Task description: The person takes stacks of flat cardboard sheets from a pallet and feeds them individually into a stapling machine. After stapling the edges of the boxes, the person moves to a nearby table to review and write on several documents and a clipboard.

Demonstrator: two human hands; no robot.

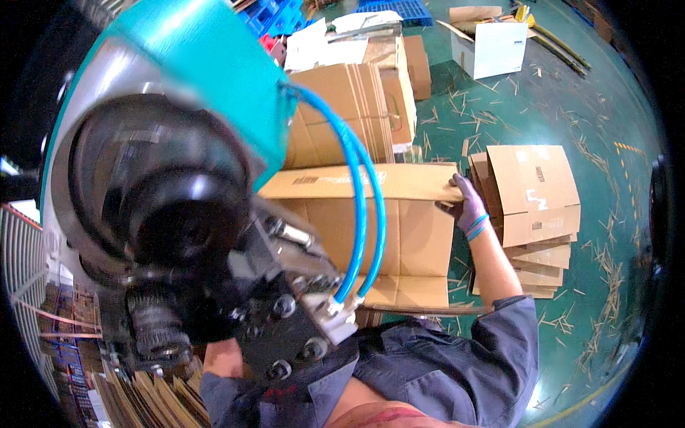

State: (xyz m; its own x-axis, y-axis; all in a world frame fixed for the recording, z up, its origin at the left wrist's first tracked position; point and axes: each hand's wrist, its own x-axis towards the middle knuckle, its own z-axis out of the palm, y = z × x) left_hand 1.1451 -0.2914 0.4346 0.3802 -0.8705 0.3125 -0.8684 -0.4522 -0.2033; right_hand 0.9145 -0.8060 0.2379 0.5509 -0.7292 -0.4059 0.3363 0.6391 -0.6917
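Note:
At the right end of an unfolded cardboard box (399, 235), my right hand (469, 205), in a grey glove with a blue cuff, is closed on the corner of its upper flap. The thumb and fingers wrap the flap's edge. The brown box has its long flap folded over along the far side. Its left part disappears behind a machine head (193, 192) with black round parts and a teal cover. Only a piece of my left forearm (225, 357) shows below the machine; the left hand is hidden. Two blue air hoses (355, 178) hang in front of the box.
A leaning stack of folded cartons (539, 192) stands on the green floor to the right. Beyond the box are more cartons (335, 100) and a white box (499, 50). Thin strips of scrap (471, 118) litter the floor. Cardboard sheets (153, 399) stand at lower left.

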